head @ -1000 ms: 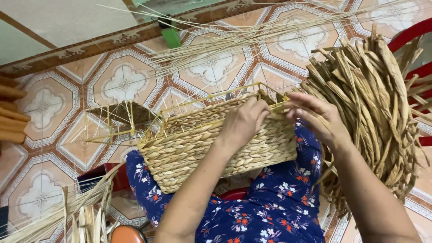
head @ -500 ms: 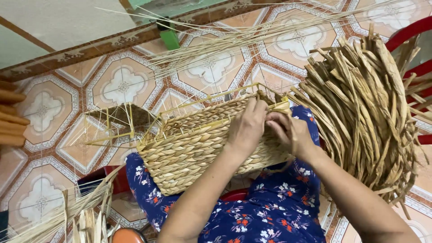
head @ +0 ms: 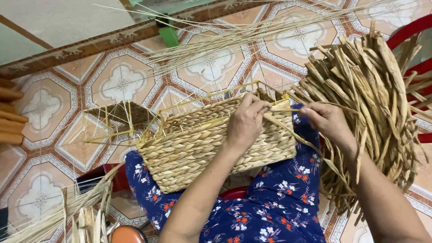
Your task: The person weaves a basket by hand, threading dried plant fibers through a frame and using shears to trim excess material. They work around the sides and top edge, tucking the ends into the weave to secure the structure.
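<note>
The half-woven basket (head: pixel 211 139) is lying on its side across the lap. The left hand (head: pixel 246 122) is pressing on its rim at one o'clock, its grip closing on a flat straw strand (head: pixel 292 132) that the right hand (head: pixel 327 121) is pinching at three o'clock. The walls are looking largely woven; bare frame stakes (head: pixel 225 92) are showing uncovered along the top.

Floor of patterned ceramic tiles (head: pixel 121 83) in orange, cream and grey, with quatrefoil motifs and a dark ornamental border strip (head: pixel 81 47). Beyond the border, plain pale flooring (head: pixel 58 18). A red plastic chair (head: pixel 416 31) stands at the right edge. Lighting is even.
</note>
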